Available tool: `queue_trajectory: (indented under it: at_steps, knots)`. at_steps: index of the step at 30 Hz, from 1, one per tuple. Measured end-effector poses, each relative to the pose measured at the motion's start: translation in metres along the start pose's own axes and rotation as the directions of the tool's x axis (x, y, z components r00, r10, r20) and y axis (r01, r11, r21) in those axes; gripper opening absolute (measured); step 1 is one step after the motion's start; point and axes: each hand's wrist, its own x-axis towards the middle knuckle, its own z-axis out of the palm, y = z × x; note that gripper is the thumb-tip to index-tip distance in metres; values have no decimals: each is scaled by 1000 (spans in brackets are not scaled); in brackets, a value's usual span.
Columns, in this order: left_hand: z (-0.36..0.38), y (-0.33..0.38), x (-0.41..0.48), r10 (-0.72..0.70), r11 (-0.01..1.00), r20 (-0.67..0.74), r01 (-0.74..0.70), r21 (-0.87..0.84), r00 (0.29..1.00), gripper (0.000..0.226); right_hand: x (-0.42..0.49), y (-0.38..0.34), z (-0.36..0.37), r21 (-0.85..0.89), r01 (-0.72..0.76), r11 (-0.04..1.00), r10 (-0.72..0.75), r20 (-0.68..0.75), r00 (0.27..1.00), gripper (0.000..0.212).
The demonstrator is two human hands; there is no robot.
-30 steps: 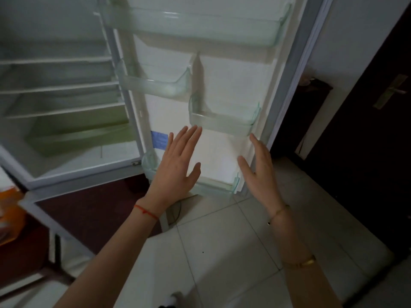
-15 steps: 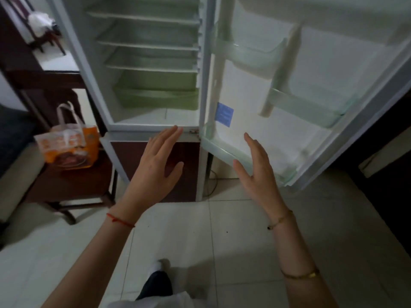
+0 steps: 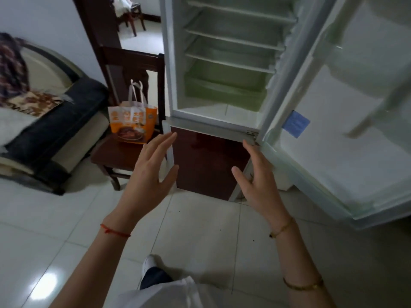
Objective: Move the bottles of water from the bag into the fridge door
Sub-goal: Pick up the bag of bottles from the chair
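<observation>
An orange and white bag (image 3: 132,121) with white handles stands on a dark wooden chair (image 3: 121,152) left of the fridge; no bottles show. The fridge door (image 3: 347,152) hangs wide open at the right, white inside, with a blue sticker (image 3: 295,123) and blurred pale shelves. My left hand (image 3: 151,174) is held out in front of me with fingers spread, a little right of and below the bag, holding nothing. My right hand (image 3: 258,176) is likewise spread and empty, in front of the door's lower hinge corner.
The fridge cabinet (image 3: 224,63) stands open with bare shelves and a green drawer; a dark red lower door (image 3: 204,163) is below. A sofa (image 3: 51,130) with a dark cushion and blankets fills the left. White tiled floor (image 3: 200,230) lies underfoot. Another chair (image 3: 131,16) is behind.
The view has swung left, away from the fridge door towards the bag and chair. Both hands stay raised and spread, empty, now in front of the fridge's lower part.
</observation>
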Motion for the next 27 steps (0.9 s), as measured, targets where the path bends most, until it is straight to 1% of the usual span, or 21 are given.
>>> queue_trajectory:
  at_steps: [3,7,12,17,27]
  knots:
    - [-25,-26,-2,-63,997,-1,63,34,998,64,15,-18,31,24,-1,1000,0,48,999,62]
    - [-53,-71,-5,-113,990,4,113,80,994,64,37,-43,76,33,3,999,-6,90,996,62]
    - [-87,-129,-3,-133,987,8,131,90,991,62,65,-72,134,55,-8,998,0,140,990,63]
    - [-115,-183,4,-168,980,34,162,118,985,62,90,-95,184,67,-37,997,26,157,987,63]
    - [-142,-258,26,-223,970,33,218,105,974,62,136,-117,248,49,-78,996,65,236,970,63]
